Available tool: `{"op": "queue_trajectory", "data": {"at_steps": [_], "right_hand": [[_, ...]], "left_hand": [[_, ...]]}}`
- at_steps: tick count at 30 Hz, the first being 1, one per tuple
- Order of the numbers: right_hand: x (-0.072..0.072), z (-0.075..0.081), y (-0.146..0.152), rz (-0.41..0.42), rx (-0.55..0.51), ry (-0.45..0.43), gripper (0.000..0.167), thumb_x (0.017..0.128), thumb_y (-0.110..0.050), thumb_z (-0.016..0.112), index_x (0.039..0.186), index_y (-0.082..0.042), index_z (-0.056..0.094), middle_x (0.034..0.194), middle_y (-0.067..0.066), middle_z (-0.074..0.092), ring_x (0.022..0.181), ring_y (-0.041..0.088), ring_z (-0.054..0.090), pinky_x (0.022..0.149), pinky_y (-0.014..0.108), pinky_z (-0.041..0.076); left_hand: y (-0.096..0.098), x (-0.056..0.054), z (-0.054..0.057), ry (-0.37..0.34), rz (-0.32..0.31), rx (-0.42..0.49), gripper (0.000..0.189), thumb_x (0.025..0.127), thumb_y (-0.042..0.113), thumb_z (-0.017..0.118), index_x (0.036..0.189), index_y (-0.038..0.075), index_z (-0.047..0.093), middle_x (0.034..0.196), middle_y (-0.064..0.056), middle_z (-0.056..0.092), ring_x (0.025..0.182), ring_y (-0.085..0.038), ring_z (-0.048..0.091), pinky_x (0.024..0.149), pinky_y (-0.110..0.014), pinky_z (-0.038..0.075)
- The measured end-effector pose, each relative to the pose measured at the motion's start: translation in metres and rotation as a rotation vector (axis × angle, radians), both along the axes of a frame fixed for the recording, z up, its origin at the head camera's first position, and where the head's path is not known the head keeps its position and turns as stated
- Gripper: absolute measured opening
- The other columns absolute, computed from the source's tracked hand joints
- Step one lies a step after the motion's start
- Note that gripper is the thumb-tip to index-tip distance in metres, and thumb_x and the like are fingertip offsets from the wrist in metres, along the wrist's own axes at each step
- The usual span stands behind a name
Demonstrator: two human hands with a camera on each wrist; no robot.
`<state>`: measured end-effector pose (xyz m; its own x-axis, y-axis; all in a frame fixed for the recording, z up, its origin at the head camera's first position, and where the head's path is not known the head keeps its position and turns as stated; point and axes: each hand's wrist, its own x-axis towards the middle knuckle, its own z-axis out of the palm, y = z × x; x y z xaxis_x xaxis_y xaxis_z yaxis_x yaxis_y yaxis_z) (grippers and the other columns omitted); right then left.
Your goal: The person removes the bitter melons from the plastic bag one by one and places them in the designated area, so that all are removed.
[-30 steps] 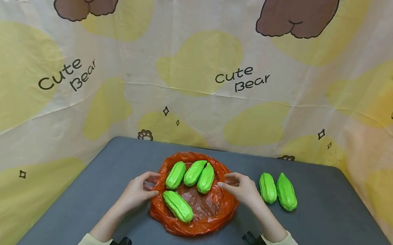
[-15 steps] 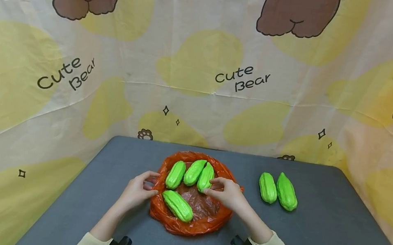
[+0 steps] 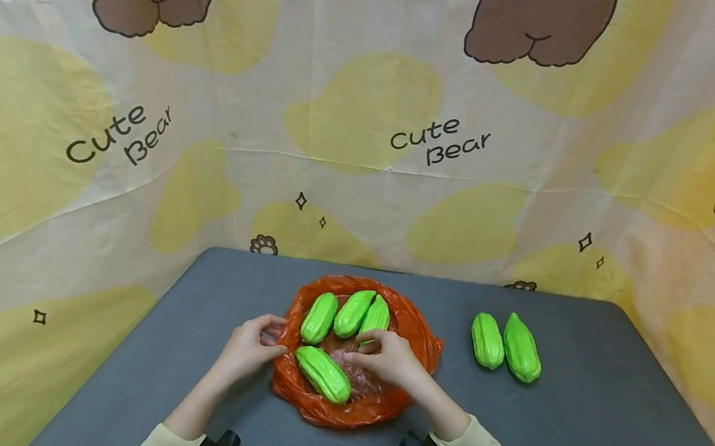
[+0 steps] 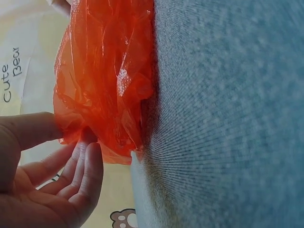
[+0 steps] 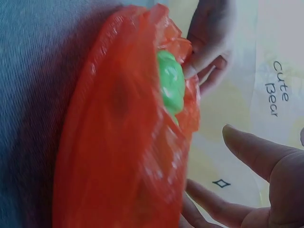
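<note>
A red-orange plastic bag [image 3: 426, 341] lies with its mouth spread wide on the table. Inside are several bright green, ridged gourds: one lies near the front [image 3: 324, 375], the others along the back, such as the left one [image 3: 319, 318]. My left hand [image 3: 249, 348] pinches the bag's left rim between thumb and fingers, as the left wrist view confirms at the thin red plastic [image 4: 109, 71]. Over the bag's opening hovers my right hand [image 3: 394, 360], fingers spread and holding nothing, partly covering the right-hand gourd [image 3: 377, 312]. The right wrist view has that hand beside the bag's side.
Two more green gourds, a shorter one [image 3: 487, 341] and a pointed one [image 3: 522, 350], lie side by side on the grey table [image 3: 603, 421], right of the bag. Behind the table hangs a printed cloth [image 3: 364, 118] with bears and lettering.
My right hand has moved left and nearer, from the bag's right rim to over its opening. My left hand keeps its place at the left rim; the gourds have not moved.
</note>
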<state>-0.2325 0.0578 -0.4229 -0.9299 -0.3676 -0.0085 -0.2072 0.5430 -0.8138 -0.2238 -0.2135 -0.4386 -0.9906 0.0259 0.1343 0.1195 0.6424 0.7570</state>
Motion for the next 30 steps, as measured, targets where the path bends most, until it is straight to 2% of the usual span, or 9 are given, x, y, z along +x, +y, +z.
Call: {"op": "queue_trajectory", "data": {"at_steps": [8, 13, 17, 25, 30], "right_hand": [[-0.001, -0.009, -0.009, 0.056, -0.033, -0.036, 0.044, 0.081, -0.031, 0.074, 0.112, -0.002, 0.066, 0.095, 0.007, 0.07, 0.079, 0.013, 0.064, 0.064, 0.026, 0.051], [0.001, -0.01, -0.015, 0.062, -0.039, -0.087, 0.048, 0.079, -0.032, 0.076, 0.114, 0.0, 0.064, 0.098, 0.008, 0.069, 0.081, 0.014, 0.064, 0.066, 0.03, 0.053], [0.003, -0.012, -0.019, 0.075, -0.055, -0.123, 0.049, 0.078, -0.03, 0.077, 0.114, 0.0, 0.063, 0.098, 0.01, 0.069, 0.076, 0.016, 0.066, 0.065, 0.033, 0.055], [0.005, -0.016, -0.024, 0.118, 0.019, -0.059, 0.043, 0.078, -0.031, 0.078, 0.111, -0.007, 0.068, 0.1, 0.01, 0.071, 0.093, 0.021, 0.067, 0.072, 0.031, 0.054], [0.005, -0.018, -0.027, 0.123, 0.02, -0.07, 0.043, 0.076, -0.032, 0.079, 0.11, -0.01, 0.068, 0.101, 0.01, 0.07, 0.094, 0.022, 0.066, 0.07, 0.031, 0.053]], "left_hand": [[0.0, 0.0, 0.0, -0.017, 0.028, 0.003, 0.036, 0.076, 0.004, 0.074, 0.111, 0.004, 0.067, 0.089, -0.007, 0.067, 0.075, -0.016, 0.063, 0.065, -0.03, 0.052], [0.0, 0.001, 0.0, -0.021, 0.036, 0.004, 0.034, 0.077, 0.004, 0.073, 0.11, 0.003, 0.067, 0.088, -0.007, 0.067, 0.076, -0.016, 0.064, 0.065, -0.03, 0.052], [0.0, 0.002, 0.001, -0.016, 0.038, 0.002, 0.033, 0.077, 0.004, 0.073, 0.109, 0.002, 0.067, 0.087, -0.007, 0.067, 0.075, -0.017, 0.064, 0.065, -0.03, 0.052], [-0.001, 0.004, 0.004, -0.019, 0.038, -0.008, 0.031, 0.077, 0.003, 0.072, 0.108, 0.001, 0.068, 0.084, -0.007, 0.067, 0.072, -0.016, 0.063, 0.063, -0.029, 0.051], [-0.002, 0.004, 0.005, -0.022, 0.039, -0.015, 0.031, 0.076, 0.003, 0.072, 0.108, 0.002, 0.068, 0.083, -0.006, 0.066, 0.072, -0.015, 0.062, 0.063, -0.03, 0.05]]}}
